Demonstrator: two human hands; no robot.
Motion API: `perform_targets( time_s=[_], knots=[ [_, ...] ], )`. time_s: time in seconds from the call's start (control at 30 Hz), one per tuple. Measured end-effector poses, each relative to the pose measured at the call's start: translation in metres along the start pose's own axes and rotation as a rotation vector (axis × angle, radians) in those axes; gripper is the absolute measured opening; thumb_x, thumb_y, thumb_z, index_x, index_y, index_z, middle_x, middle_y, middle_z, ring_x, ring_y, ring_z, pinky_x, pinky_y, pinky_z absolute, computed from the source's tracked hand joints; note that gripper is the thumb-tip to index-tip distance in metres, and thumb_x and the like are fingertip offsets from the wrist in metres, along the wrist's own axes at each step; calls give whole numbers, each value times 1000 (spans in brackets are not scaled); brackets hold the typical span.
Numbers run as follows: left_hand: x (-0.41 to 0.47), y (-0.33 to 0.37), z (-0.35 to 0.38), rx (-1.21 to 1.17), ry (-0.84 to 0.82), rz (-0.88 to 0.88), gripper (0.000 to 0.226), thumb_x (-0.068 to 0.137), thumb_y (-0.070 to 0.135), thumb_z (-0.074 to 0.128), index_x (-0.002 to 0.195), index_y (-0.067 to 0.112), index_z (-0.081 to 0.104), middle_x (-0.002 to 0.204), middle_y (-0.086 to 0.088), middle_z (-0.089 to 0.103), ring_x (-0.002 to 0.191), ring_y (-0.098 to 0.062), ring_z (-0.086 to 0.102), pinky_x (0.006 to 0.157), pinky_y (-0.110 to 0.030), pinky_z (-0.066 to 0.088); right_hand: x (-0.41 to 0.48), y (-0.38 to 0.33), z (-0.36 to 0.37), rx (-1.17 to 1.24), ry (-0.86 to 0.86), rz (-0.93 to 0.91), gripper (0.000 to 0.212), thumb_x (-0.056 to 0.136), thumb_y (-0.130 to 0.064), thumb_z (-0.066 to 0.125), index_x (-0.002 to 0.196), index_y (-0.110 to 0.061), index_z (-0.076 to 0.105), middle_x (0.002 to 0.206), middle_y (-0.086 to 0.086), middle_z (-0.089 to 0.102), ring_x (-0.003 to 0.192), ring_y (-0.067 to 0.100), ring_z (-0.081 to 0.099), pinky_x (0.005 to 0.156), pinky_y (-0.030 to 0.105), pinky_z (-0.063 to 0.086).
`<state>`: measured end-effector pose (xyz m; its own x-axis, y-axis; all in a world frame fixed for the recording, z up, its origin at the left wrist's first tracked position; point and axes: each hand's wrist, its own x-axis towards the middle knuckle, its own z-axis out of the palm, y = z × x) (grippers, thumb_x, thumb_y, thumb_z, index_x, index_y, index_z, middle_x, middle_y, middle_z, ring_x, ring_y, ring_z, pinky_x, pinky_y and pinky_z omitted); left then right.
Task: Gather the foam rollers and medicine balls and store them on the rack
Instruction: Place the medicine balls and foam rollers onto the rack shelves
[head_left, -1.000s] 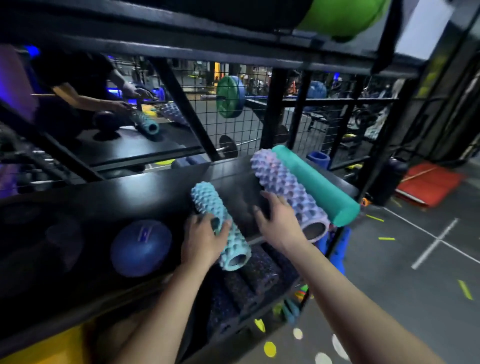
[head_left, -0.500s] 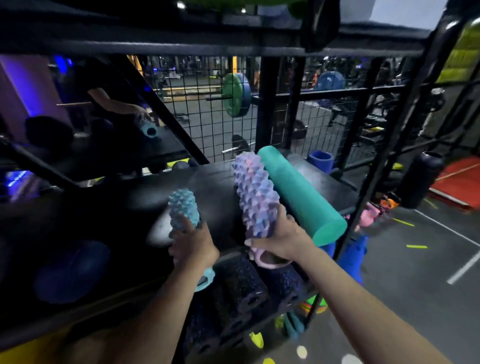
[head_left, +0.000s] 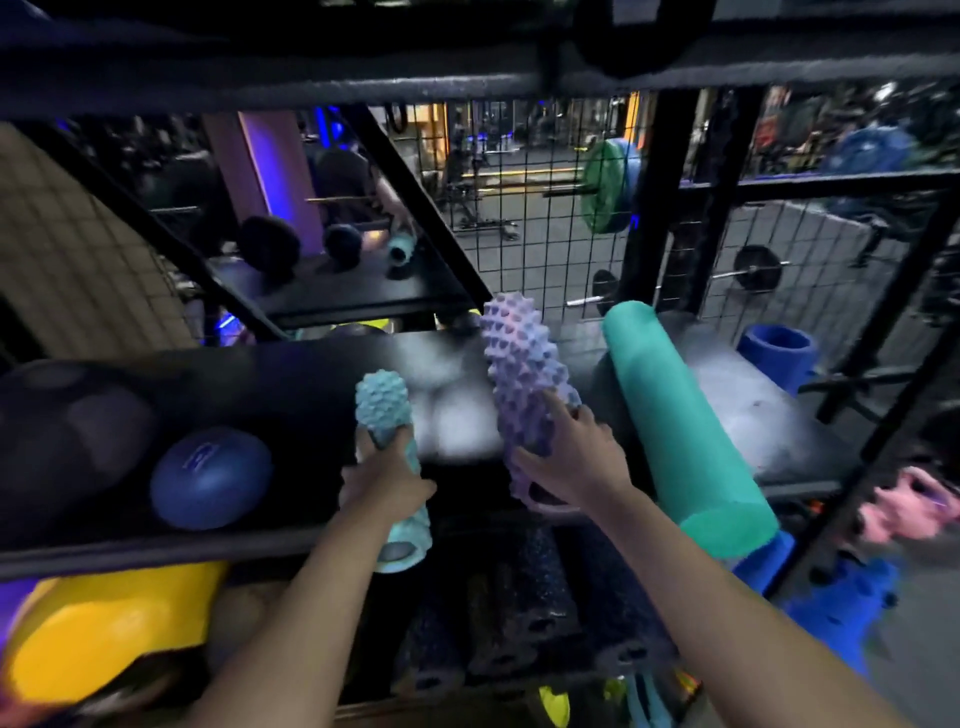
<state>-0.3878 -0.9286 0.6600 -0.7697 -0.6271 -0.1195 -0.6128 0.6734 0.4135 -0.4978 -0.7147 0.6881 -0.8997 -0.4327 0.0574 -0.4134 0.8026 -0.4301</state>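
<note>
My left hand (head_left: 385, 475) grips a light blue knobbly foam roller (head_left: 383, 410) around its middle, its near end sticking out over the front of the black rack shelf (head_left: 291, 374). My right hand (head_left: 569, 457) grips a longer purple spiked roller (head_left: 519, 374) that lies tilted on the same shelf. Right of it lies a smooth teal foam roller (head_left: 675, 426), apart from the hand. A blue medicine ball (head_left: 210, 478) sits on the shelf to the left, beside a large dark ball (head_left: 67, 431).
Black speckled rollers (head_left: 514, 613) fill the shelf below my hands, with a yellow ball (head_left: 104, 629) at lower left. Wire mesh (head_left: 519, 223) backs the rack, black posts (head_left: 649, 202) stand behind. A blue cylinder (head_left: 776, 353) and pink items (head_left: 906, 512) sit at the right.
Both hands went from resting on the rollers to gripping them. The two rollers have been pulled toward me, their near ends now past the shelf's front edge. My view shifted left.
</note>
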Motion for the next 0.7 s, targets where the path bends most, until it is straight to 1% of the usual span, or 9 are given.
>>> perform_targets(
  time_s=[0.07,0.13,0.23,0.33,0.4,0.47,0.53,0.6,0.7],
  knots=[
    [-1,11,4,76,3,-27,83,83,34,69,152,45,24,164,-5,-10,123,-44,43,87,-38,45,-2,1,4,-65,35,-70,88,70,-68,59,149,-45,26,135,11,52,112,44,58,91,49,53],
    [1,18,8,136,2,-26,84,83,29,66,154,43,23,165,-6,-13,124,-44,39,83,-37,42,-6,-6,9,-153,45,-163,91,66,-69,59,148,-46,28,136,8,51,109,42,60,89,48,54],
    [1,31,7,221,-3,-37,80,84,29,65,153,39,25,164,-10,-12,126,-48,36,89,-41,48,-5,-20,12,-234,40,-204,93,65,-69,69,146,-46,31,141,11,45,114,42,58,92,50,50],
    [4,40,7,238,-5,-44,77,84,29,64,151,37,26,164,-14,-11,129,-51,36,95,-46,47,0,-17,8,-114,8,-143,93,68,-70,71,148,-49,30,147,10,45,117,41,58,95,50,51],
    [11,46,6,206,-5,11,78,82,30,62,152,36,27,164,-17,-3,128,-53,42,102,-46,43,4,-8,8,-47,15,-117,93,68,-71,68,149,-51,27,150,9,44,119,40,60,96,49,53],
    [15,54,4,179,25,50,73,86,33,60,152,35,31,163,-20,6,127,-52,48,108,-44,40,4,-3,10,-28,11,-106,93,69,-70,67,151,-50,26,153,10,42,121,39,60,97,49,52],
    [16,65,6,167,46,71,72,88,37,62,153,36,31,164,-21,3,128,-50,49,111,-43,39,1,-6,11,2,21,-79,93,70,-69,68,151,-50,26,155,10,40,123,38,59,97,48,52],
    [21,76,12,151,54,85,76,84,39,67,152,37,32,166,-20,-5,133,-49,46,110,-44,39,-4,-7,11,37,65,-42,92,71,-68,67,151,-48,27,153,10,41,122,38,59,95,46,52],
    [32,83,26,156,42,110,80,82,44,72,151,44,31,167,-12,-5,135,-46,42,105,-47,44,-7,6,9,137,118,17,92,72,-66,66,153,-49,26,138,7,51,111,35,63,87,41,53]
  ],
)
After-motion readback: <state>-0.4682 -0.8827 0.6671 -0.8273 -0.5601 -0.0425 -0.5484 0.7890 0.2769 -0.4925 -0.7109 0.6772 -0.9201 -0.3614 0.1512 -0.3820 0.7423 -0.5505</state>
